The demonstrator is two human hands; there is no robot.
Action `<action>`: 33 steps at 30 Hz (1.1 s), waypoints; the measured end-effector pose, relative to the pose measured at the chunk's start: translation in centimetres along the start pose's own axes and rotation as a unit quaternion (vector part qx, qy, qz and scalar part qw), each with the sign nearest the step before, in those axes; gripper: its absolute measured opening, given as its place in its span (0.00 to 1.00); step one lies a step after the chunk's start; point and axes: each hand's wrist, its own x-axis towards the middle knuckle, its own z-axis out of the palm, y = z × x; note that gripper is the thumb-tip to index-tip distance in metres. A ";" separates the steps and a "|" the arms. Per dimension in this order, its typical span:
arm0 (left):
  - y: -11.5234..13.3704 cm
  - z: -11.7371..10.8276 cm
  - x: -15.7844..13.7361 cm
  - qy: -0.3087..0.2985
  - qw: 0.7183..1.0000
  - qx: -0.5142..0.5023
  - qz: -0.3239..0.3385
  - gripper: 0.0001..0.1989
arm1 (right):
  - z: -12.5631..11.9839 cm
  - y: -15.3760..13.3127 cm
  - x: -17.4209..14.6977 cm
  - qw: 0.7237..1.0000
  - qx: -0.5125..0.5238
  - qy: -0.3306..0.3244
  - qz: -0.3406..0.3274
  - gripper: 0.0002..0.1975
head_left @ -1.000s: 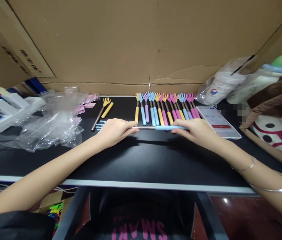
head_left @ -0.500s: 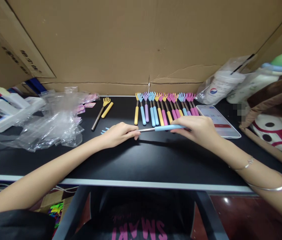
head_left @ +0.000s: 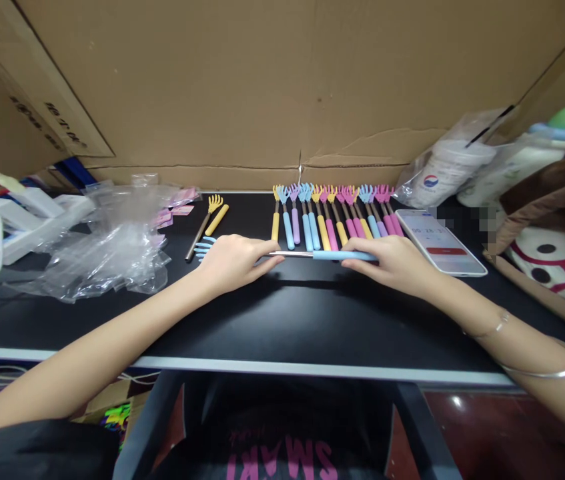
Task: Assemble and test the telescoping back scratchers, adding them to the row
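A blue back scratcher lies crosswise above the desk between my two hands. My left hand is closed on its claw end, with the blue prongs sticking out to the left past my knuckles. Around the end of the blue grip my right hand is closed. A bare stretch of metal rod shows between the left fingers and the grip. Behind my hands stands a row of several back scratchers in yellow, blue, purple and pink, claws pointing away. Left of it lie a yellow-clawed scratcher with a bare rod and a loose yellow grip.
Clear plastic bags are heaped on the left, by a white tray and pink cards. A phone with a timer lies right, before a bagged cup. A cardboard wall closes the back.
My left hand has turned a little, so more of the blue claw shows. More rod is visible between the hands, and the scratcher is now nearly level. The view has shifted slightly.
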 end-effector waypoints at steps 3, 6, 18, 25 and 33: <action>0.1 -0.2 0.0 0.027 0.999 0.031 0.018 0.19 | -0.3 0.2 0.3 0.997 0.063 -0.050 -0.010 0.21; 0.0 -0.2 0.0 0.033 0.998 0.044 0.028 0.19 | -0.6 0.2 0.4 0.990 0.109 -0.082 -0.016 0.24; -0.3 0.4 0.1 -0.056 0.996 -0.070 -0.012 0.18 | 0.5 0.6 -0.1 0.996 -0.078 0.005 -0.046 0.24; -0.5 0.6 0.3 -0.158 0.963 -0.217 -0.016 0.17 | 0.5 0.5 -0.2 0.994 -0.078 0.021 -0.072 0.20; -0.4 -0.2 0.3 -0.154 0.984 -0.082 0.024 0.14 | 0.0 0.4 -0.2 0.995 -0.079 -0.001 -0.064 0.21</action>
